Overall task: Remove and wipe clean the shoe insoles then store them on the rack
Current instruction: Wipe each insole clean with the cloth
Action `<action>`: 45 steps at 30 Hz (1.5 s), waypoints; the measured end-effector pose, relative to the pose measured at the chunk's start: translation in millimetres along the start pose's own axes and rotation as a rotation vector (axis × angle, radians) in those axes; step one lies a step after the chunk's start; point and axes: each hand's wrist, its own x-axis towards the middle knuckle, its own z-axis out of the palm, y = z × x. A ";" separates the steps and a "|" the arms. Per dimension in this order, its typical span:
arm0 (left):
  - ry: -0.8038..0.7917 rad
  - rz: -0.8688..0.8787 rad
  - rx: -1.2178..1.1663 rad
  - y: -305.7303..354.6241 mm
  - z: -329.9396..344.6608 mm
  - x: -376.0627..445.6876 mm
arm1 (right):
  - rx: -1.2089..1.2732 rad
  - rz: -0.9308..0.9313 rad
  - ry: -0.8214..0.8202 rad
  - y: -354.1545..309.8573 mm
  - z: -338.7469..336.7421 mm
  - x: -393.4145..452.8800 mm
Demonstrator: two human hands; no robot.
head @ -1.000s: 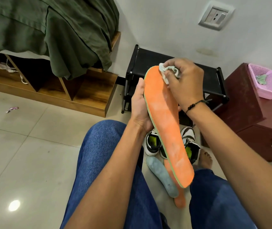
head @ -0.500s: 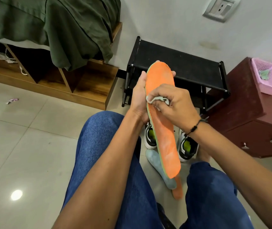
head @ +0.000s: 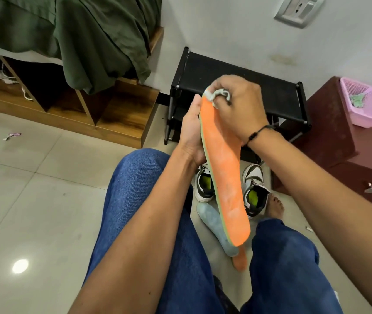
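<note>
Head view: left hand [head: 191, 132] grips a long orange fuzzy insole [head: 223, 168] w/ green foam edge; right hand [head: 237, 107] pinches a crumpled pale cloth [head: 218, 96] onto its top end. Tile floor: 2 sneakers [head: 254, 189], 2 more insoles [head: 214, 225]. Black fabric-top rack [head: 237, 75] behind.

White wall [head: 225, 23] is carrying a grey socket plate [head: 297, 10] top right. Pale glossy floor tiles [head: 33, 200] are reflecting one lamp spot. Wooden bed frame [head: 117, 114] w/ open cubbies is sitting left, dark green sheet [head: 90, 37] hanging over it; maroon cabinet [head: 339, 137] is standing right.
</note>
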 end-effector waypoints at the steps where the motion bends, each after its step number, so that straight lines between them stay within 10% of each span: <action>1: 0.009 0.002 0.013 1.5 -1.4 0.5 | 0.022 -0.023 0.006 -4.1 3.6 -8.3; 31: -0.068 0.023 -0.108 4.2 -10.5 0.5 | 0.071 -0.144 -0.141 -21.2 10.5 -66.6; 39: -0.103 -0.055 -0.042 2.4 -6.4 -0.5 | 0.314 0.388 0.027 -11.8 -16.7 -50.6; 45: -0.063 -0.016 -0.060 -1.9 -6.0 2.5 | 0.051 0.080 0.023 -36.0 12.2 -72.7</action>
